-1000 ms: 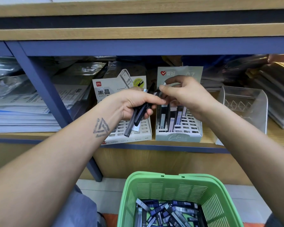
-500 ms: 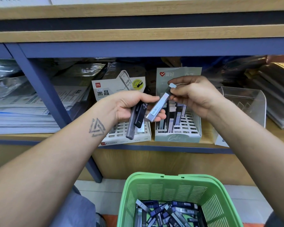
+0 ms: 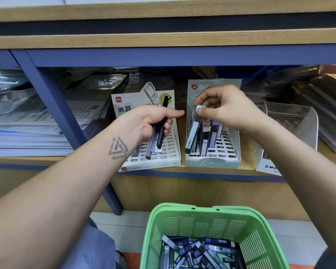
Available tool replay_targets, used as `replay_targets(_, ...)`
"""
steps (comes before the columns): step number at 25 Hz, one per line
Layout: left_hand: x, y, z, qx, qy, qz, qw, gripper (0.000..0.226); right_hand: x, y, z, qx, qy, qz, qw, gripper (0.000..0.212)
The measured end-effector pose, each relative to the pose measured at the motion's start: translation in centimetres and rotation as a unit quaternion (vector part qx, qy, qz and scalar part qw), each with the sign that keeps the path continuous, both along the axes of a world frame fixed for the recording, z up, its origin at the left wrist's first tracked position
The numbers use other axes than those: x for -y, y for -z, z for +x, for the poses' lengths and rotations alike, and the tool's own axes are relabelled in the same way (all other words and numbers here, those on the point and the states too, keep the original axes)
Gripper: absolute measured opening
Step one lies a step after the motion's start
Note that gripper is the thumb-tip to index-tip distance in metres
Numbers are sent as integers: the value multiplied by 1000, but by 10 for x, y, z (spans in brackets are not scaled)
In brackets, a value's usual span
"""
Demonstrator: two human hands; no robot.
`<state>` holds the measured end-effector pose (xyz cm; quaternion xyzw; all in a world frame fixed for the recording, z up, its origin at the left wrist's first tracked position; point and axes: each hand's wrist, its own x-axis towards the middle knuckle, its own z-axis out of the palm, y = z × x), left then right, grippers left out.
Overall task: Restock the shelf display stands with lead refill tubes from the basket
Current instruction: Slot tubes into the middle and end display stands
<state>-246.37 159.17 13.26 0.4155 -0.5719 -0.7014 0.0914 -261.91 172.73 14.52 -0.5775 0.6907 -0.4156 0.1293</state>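
The right hand [image 3: 224, 111] pinched the white cap of a lead refill tube [image 3: 192, 134], its lower end in the pale green display stand [image 3: 211, 164] on the shelf [image 3: 244, 162]. The left hand [image 3: 153, 121] gripped several dark tubes [image 3: 158, 136] above the white display stand [image 3: 169, 154] just beside it. Below, a green basket [image 3: 208, 220] held more tubes.

Two display stands [image 3: 211, 162] side by side on my shelf [image 3: 182, 172], basket [image 3: 202, 220] of tubes [image 3: 202, 249] below in front.
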Motion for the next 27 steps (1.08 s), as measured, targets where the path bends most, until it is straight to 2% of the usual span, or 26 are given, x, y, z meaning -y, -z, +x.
replay_targets(2,-1,-2,-1,-10,3,29,1000,30,1,0,3,-71,7,14,997,13)
replay_targets(5,0,-1,-1,-24,10,74,997,23,2,6,4,-122,19,25,992,13)
replay_targets(12,2,0,0,-25,11,81,996,24,1,7,1,-117,18,-2,993,8)
replay_targets(18,-1,0,-2,-11,16,68,998,23,4,12,6,-167,-4,14,986,13)
replay_targets(22,0,0,-2,-11,16,65,998,23,4,14,9,-165,-17,24,986,18)
replay_targets(27,-1,-1,-3,-14,16,63,998,22,3,21,11,-206,-16,35,978,12)
